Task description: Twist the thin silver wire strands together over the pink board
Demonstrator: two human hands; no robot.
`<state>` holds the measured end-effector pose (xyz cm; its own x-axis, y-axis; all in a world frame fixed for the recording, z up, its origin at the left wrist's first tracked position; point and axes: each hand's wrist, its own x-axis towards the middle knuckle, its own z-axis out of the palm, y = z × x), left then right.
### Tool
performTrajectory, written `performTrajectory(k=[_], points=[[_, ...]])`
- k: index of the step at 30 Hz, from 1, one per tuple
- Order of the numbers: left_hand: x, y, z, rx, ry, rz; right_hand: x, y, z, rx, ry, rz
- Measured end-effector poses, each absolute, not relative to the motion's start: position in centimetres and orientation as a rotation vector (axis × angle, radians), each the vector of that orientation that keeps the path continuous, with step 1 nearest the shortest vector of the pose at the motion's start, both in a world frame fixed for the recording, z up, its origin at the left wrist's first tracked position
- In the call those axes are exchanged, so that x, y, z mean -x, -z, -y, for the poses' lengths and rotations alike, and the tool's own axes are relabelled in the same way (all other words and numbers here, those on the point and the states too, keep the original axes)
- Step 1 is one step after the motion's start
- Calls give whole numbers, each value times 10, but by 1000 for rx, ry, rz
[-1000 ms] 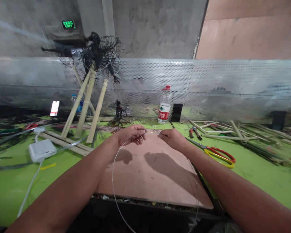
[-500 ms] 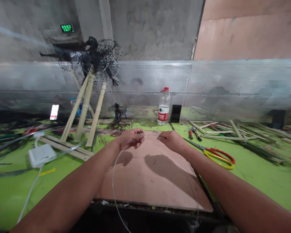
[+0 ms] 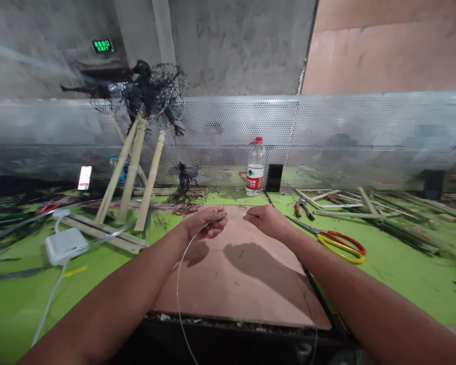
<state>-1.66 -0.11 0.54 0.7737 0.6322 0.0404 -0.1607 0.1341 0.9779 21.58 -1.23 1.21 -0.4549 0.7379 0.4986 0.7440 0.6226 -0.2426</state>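
Over the far part of a pinkish board (image 3: pixel 228 299), my two hands face each other with a short gap between them. My left hand (image 3: pixel 207 223) is closed in a pinch on a thin clear line (image 3: pixel 178 284), which looks like plastic cord or wire. From that hand the line curves down past the board's front edge. My right hand (image 3: pixel 268 220) is also closed, thumb against fingers, and a short bit of the thin line shows at its fingertips. Whether one continuous strand joins the two hands is too faint to tell.
Scissors (image 3: pixel 334 241) with red and yellow handles lie right of the board, pliers (image 3: pixel 304 209) beyond. A water bottle (image 3: pixel 255 170) and a dark phone (image 3: pixel 274 177) stand behind. Bamboo sticks (image 3: pixel 135 172) topped with black wire stand left, near a white power adapter (image 3: pixel 66 246).
The left fingers have curled in more tightly around the line. Both hands stay in nearly the same place, and the view has shifted slightly.
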Motion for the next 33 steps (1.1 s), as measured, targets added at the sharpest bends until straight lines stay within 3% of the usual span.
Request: performTrajectory(k=[17,28,33], points=[[17,-3,-3,-1391,-813,-475,-220,-17,10,1244,84,2282],[30,-8,-16,-1479,-678,-760,-219,-12,8,1383,176,2291],[29,-7,-18,-1590,-672,-831,-220,-7,3,1359,48,2280]])
